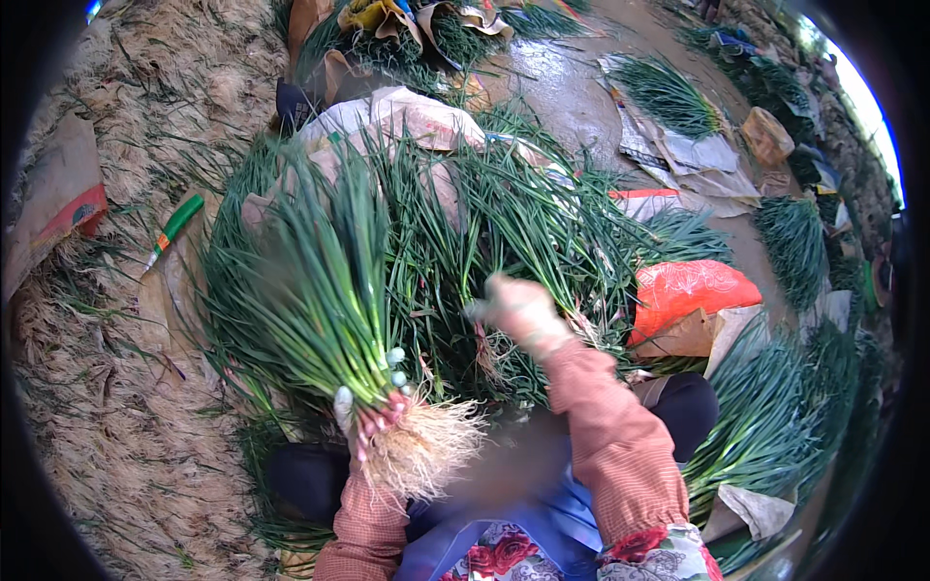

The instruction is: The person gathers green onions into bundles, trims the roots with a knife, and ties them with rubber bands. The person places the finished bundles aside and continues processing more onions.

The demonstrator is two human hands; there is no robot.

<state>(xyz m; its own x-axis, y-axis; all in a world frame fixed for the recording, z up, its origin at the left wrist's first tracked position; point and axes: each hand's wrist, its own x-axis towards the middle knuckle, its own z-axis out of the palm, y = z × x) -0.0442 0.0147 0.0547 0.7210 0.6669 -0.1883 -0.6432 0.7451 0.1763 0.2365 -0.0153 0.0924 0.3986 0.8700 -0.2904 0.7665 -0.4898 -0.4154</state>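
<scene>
My left hand (346, 414) is closed around a thick bunch of spring onions (339, 310), mostly hidden behind it. Pale, greenish-tipped fingers show at the right side of the bunch. Its green leaves point away from me, with pinkish bulbs and pale stringy roots (421, 445) toward my lap. My gloved right hand (523, 308) is over the middle of a large heap of loose spring onions (542, 213). Its fingers are blurred among the leaves, so whether they grip a stalk is unclear.
Cut roots and dry trimmings (126, 387) cover the ground at left, where a green-handled knife (174, 230) lies. An orange-red sack (693, 295) sits right of the heap. More spring onions (760, 416) lie at the right, and another bundle (668, 95) rests on sacking farther off.
</scene>
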